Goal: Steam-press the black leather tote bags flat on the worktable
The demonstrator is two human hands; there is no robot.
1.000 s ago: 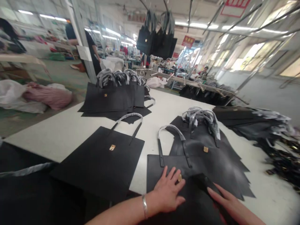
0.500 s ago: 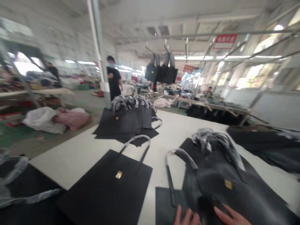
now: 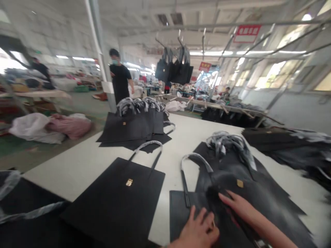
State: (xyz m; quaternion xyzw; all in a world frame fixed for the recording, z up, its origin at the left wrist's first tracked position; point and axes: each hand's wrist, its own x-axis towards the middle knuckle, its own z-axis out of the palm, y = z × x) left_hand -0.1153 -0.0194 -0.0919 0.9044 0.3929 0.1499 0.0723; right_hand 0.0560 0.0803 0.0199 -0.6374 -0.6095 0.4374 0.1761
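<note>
My left hand (image 3: 198,227) lies with fingers spread on a black bag panel (image 3: 178,203), just below the foot of its plastic-wrapped handle (image 3: 184,179). To its right, my right hand (image 3: 239,206) is closed around a dark, blurred object (image 3: 214,194) held low over the same panel. Its kind cannot be made out. Under and beyond the right hand lies a pile of black bags (image 3: 269,203) with a gold clasp (image 3: 240,183) and bunched wrapped handles (image 3: 230,144). Left of my hands, another black bag (image 3: 116,199) lies flat with a gold clasp (image 3: 129,182).
A stack of black bags (image 3: 129,129) sits at the far end of the white table (image 3: 186,131). More dark bags lie at the left edge and the right. Bags (image 3: 174,70) hang from a rack. A person in black (image 3: 121,81) stands beyond a metal post (image 3: 102,58).
The view has tilted down a little and shifted right. Both my hands have come further up into view on the black panel, the right one with its dark object.
</note>
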